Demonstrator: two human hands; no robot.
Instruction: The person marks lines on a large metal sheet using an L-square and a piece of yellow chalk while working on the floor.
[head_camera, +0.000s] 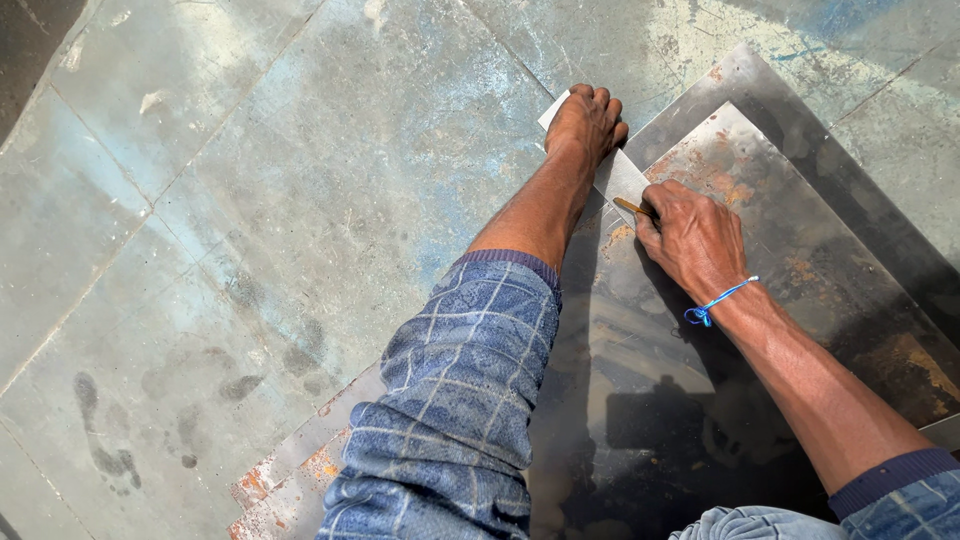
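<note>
My left hand (586, 122) reaches far forward with its fingers curled and presses down on a flat pale metal straightedge (622, 180). The straightedge lies slantwise across the far corner of a large rust-stained steel sheet (800, 250). My right hand (692, 238) rests on the sheet just right of the straightedge. It pinches a short yellow-brown marking stick (633, 207), whose tip touches the straightedge's edge. A blue string is tied around my right wrist. Both sleeves are blue checked cloth.
A second, darker metal sheet (760, 85) lies under the first and sticks out beyond it at the far right. Worn grey floor tiles (250, 200) with damp footprints fill the left side. More rusty sheet edge (300, 470) shows near my left elbow.
</note>
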